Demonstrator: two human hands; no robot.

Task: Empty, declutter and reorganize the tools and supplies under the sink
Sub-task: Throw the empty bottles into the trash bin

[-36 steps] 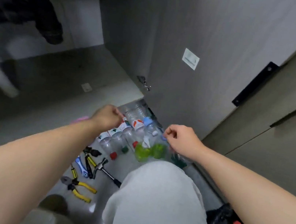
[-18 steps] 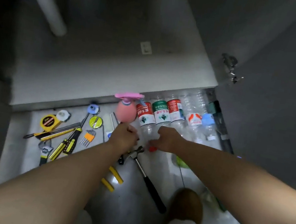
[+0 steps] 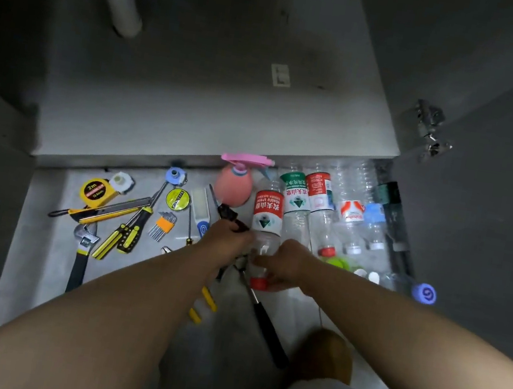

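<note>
On the grey floor (image 3: pixel 38 261) before the open cabinet's shelf (image 3: pixel 195 102), a row of plastic bottles (image 3: pixel 324 201) lies side by side at the right. A pink spray bottle (image 3: pixel 233 186) sits just left of them. The red-label bottle (image 3: pixel 266 212) lies at the row's left end, its red cap toward the person. The right hand (image 3: pixel 287 265) has its grip curled round the bottle's clear neck end. The left hand (image 3: pixel 229 237) is fisted against that bottle's left side, over a dark tool (image 3: pixel 227 215); what its grip holds cannot be told. Further left lie an adjustable wrench (image 3: pixel 82 248), screwdrivers (image 3: pixel 124 237), a yellow tape measure (image 3: pixel 95 192) and hex keys (image 3: pixel 162 222).
</note>
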